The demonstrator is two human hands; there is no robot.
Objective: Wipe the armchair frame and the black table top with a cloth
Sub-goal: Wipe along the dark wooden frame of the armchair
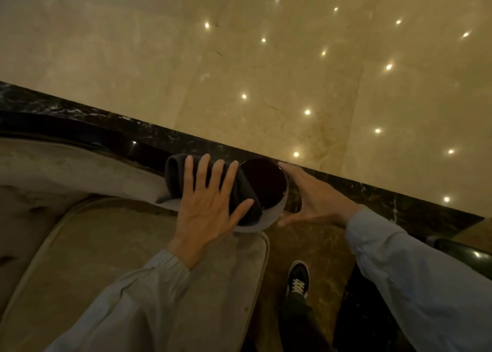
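A dark cloth [239, 192] lies over the rounded end of the armchair arm, where the glossy black frame [80, 136] curves along the beige upholstery. My left hand [207, 205] presses flat on the cloth with its fingers spread. The arm's tip shows a dark glossy round end cap [265, 182]. My right hand [316, 200] is open beside that cap, fingers apart, thumb below it, touching the arm's outer side. The black table top [468, 253] shows only as a glossy corner at the right edge, partly behind my right sleeve.
The armchair's beige seat cushion [133, 258] fills the lower left. A black marble strip [372, 192] borders the polished beige floor [292, 58], which reflects ceiling lights. My foot in a black shoe [298, 279] stands on the dark floor between chair and table.
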